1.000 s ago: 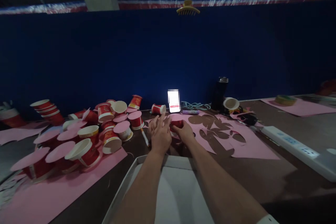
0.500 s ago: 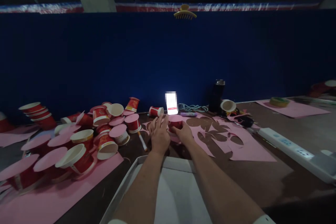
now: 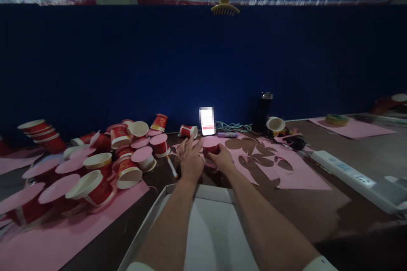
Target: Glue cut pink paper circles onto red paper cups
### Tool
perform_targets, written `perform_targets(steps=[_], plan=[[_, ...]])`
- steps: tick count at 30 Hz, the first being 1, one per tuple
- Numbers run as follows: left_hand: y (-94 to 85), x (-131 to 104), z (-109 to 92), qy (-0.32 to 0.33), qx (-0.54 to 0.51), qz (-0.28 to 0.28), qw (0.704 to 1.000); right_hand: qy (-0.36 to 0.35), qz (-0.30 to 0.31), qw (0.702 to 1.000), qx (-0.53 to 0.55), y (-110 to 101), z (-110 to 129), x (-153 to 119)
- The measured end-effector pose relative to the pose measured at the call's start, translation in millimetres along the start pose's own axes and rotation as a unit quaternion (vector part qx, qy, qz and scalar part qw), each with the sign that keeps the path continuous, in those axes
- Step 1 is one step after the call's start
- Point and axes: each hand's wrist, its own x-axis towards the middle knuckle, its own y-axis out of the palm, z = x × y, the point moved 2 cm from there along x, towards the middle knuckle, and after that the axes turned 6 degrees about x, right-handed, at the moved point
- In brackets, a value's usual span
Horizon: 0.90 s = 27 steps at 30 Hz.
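A red paper cup point(image 3: 210, 148) stands in front of the lit phone, with a pink paper disc point(image 3: 210, 140) over its top. My right hand point(image 3: 223, 159) is closed around the cup's right side, thumb across its front. On the cup's other side is my left hand point(image 3: 191, 161), its fingers stretched and spread. Its fingertips are close to the cup; whether they touch it I cannot tell. A small red cup point(image 3: 188, 131) lies on its side just beyond my left hand. An orange-and-white marker point(image 3: 172, 167) lies to the left of that hand.
Many red cups with pink discs point(image 3: 60, 188) crowd the left, beside stacked cups point(image 3: 42, 134). Cut pink sheets point(image 3: 302, 175), a dark flask point(image 3: 262, 110) and a white power strip point(image 3: 345, 173) are on the right. A white box point(image 3: 216, 228) lies under my forearms.
The whole scene sits slightly higher in the picture, as the camera has tilted down a little. My hands keep nearly the same pose at the cup.
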Motion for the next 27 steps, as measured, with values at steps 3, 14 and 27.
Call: perform_targets(steps=[3, 14, 27], plan=[[-1.0, 0.5, 3.1, -0.012, -0.003, -0.006, 1.000, -0.019, 0.006, 1.000, 0.007, 0.4, -1.6, 0.8], [-7.8, 2.4, 8.8, -0.010, 0.021, -0.005, 1.000, -0.107, 0.032, 0.994, -0.015, 3.2, -5.3, 2.9], [-12.7, 1.3, 8.8, 0.001, 0.035, 0.009, 0.999, -0.209, 0.040, 0.966, -0.146, -0.1, -0.6, -0.5]])
